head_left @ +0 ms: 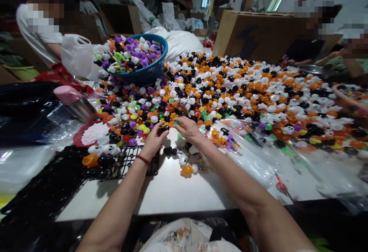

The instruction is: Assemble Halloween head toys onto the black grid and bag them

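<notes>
My left hand, with a dark red bead bracelet on its wrist, has thumb and fingers closed round a small shiny black piece at the near edge of the pile. Beside it, my right hand has curled fingers close to small orange pieces; what lies between its fingertips is too small to make out. Below the hands, a white ghost-shaped piece, an orange piece and a black piece lie on the white table. Left of them is a black plastic grid tray.
A large pile of orange, white and black pieces covers the back. A blue basket of pieces tilts at back left. Clear plastic bags and orange-handled scissors lie right; a red basket stands left. Other people sit around.
</notes>
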Available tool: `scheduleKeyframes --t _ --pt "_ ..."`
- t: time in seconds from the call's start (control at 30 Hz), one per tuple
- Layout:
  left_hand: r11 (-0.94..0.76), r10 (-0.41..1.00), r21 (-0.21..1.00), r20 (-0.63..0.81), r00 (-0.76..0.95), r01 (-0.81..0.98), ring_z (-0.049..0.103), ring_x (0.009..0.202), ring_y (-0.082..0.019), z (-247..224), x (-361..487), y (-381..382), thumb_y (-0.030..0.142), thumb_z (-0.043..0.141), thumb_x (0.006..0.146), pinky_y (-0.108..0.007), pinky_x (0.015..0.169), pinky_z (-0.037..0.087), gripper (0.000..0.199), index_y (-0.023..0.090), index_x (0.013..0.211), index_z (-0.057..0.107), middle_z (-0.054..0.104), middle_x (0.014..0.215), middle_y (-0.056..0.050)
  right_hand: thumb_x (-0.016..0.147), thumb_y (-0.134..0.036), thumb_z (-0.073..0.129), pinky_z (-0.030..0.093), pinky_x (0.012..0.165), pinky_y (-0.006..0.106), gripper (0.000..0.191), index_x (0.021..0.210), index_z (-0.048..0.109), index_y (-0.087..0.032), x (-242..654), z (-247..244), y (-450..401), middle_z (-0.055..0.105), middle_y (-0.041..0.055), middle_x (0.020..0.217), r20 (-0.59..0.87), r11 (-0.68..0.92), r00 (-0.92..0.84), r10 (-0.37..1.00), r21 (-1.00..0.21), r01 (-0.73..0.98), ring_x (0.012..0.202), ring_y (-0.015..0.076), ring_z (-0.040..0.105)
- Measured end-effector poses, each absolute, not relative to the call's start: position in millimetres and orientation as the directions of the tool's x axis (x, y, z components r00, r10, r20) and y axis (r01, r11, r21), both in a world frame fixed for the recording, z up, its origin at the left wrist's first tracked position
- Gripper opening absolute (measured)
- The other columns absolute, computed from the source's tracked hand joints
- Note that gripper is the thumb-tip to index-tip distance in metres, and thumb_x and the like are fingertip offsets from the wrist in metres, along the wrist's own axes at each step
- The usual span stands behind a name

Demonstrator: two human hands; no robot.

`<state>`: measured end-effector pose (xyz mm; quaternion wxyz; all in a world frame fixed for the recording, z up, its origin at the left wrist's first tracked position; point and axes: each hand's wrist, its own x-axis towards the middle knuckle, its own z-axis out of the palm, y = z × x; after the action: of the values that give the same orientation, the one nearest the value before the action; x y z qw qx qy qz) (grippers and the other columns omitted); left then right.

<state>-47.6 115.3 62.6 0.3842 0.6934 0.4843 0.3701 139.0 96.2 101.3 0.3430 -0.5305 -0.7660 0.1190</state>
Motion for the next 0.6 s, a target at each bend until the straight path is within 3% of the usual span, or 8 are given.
scheduleKeyframes --t 0.07,0.17,0.33,0.5,0.6 --pt "-0.030 0.967 1.000 0.030 0.255 -0.004 0.061 0.078 -0.012 71 -46 108 0.038 0.065 0.085 -0.024 0.072 0.049 0.050 0.023 0.132 0.054 0.065 0.101 -0.004 0.095 -0.030 0.058 0.048 0.089 0.029 0.028 0.118 0.067 -0.018 144 111 80 0.067 0.0081 0.111 0.445 0.402 -0.077 0.892 -0.705 0.584 0.098 0.0169 0.063" --pt "0.260 0.921 0.902 -0.124 0.370 -0.345 0.062 0.073 -0.009 86 -46 92 0.033 0.074 0.079 -0.021 0.066 0.050 0.049 0.024 0.125 0.059 0.064 0.098 -0.003 0.094 -0.038 0.059 0.050 0.083 0.031 0.034 0.122 0.067 -0.021 149 118 54 0.068 0.0062 0.103 0.348 0.316 -0.026 0.937 -0.813 0.489 0.087 0.0167 0.064" --pt "0.450 0.838 0.759 -0.176 0.516 -0.471 0.068 0.080 -0.013 99 -46 66 0.030 0.073 0.081 -0.021 0.070 0.055 0.040 0.023 0.118 0.062 0.067 0.097 -0.003 0.092 -0.032 0.060 0.047 0.094 0.034 0.044 0.135 0.058 -0.024 153 120 15 0.066 0.0064 0.119 0.276 0.297 -0.114 0.954 -0.837 0.459 0.106 0.0195 0.061" --pt "0.528 0.835 0.672 -0.300 0.462 -0.519 0.069 0.082 -0.016 101 -37 48 0.021 0.073 0.079 -0.024 0.070 0.058 0.018 0.016 0.094 0.063 0.069 0.093 -0.006 0.095 -0.034 0.055 0.051 0.071 0.029 0.037 0.130 0.059 -0.021 151 128 -18 0.070 0.0015 0.087 0.152 0.168 -0.072 0.986 -0.872 0.459 0.076 0.0170 0.063" --pt "0.502 0.862 0.636 -0.321 0.392 -0.586 0.068 0.082 -0.014 101 -27 41 0.016 0.074 0.077 -0.026 0.075 0.059 0.016 0.015 0.090 0.063 0.069 0.090 -0.004 0.098 -0.032 0.050 0.050 0.079 0.031 0.032 0.126 0.062 -0.022 146 127 -32 0.071 0.0043 0.099 0.234 0.255 -0.105 0.967 -0.826 0.503 0.087 0.0188 0.065"
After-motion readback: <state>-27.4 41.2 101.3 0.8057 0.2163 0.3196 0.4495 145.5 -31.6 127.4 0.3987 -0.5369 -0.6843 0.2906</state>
